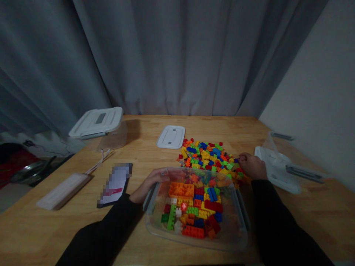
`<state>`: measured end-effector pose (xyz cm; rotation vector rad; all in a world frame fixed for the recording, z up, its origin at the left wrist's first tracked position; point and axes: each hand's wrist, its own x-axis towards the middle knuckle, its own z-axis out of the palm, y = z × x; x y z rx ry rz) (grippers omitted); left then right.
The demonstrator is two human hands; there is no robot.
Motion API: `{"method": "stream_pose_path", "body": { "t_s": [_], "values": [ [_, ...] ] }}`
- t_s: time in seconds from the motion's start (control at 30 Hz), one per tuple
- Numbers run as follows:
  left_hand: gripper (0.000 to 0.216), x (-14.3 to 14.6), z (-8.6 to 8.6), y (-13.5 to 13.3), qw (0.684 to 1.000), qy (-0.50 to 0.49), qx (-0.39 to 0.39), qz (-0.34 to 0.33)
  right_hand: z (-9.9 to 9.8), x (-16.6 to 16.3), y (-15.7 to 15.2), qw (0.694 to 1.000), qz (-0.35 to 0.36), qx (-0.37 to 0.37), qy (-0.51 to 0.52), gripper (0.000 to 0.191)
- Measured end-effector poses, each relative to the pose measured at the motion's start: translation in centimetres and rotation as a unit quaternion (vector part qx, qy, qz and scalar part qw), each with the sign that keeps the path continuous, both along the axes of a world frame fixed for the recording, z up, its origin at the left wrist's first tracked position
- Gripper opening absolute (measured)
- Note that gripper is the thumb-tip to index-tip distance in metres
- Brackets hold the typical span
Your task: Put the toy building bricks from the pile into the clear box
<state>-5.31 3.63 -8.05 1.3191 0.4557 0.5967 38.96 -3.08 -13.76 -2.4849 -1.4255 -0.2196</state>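
Note:
A clear plastic tub [238,221] with several coloured bricks in it sits on the wooden table in front of me. My left hand [149,183] grips the tub's far left rim, fingers curled over the edge. Beyond the tub lies a heap of loose coloured bricks [206,155]. My right hand [252,165] rests at the right edge of that heap, fingers pinched on a small piece I cannot make out. Both arms wear black sleeves.
A small white lid [171,136] lies behind the heap. A lidded clear box [97,123] stands at the back left. A phone [115,184] and a white flat case [63,190] lie at left. Another clear container with its lid [277,168] sits at right. Grey curtains hang behind.

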Motion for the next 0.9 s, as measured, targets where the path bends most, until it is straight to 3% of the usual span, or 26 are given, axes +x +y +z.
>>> {"method": "stream_pose_path", "body": {
  "t_s": [0.33,0.57,0.73,0.9],
  "values": [
    [0.048,-0.1,-0.5,0.3,1.0,-0.004,0.001,-0.01,-0.1,0.0,0.4,0.998,0.017,0.059,0.029,0.031],
    [0.046,-0.1,-0.2,0.1,1.0,0.004,-0.027,0.002,-0.5,-0.1,0.8,0.979,0.062,0.151,0.125,0.032],
    [0.044,0.0,-0.1,-0.1,1.0,-0.002,-0.022,0.0,1.5,-2.4,0.8,0.944,0.069,0.227,0.229,0.04],
    [0.046,-0.2,-0.7,0.2,1.0,-0.007,-0.028,-0.012,5.2,-6.1,1.3,0.903,0.13,0.258,0.317,0.041]
  ]
}}
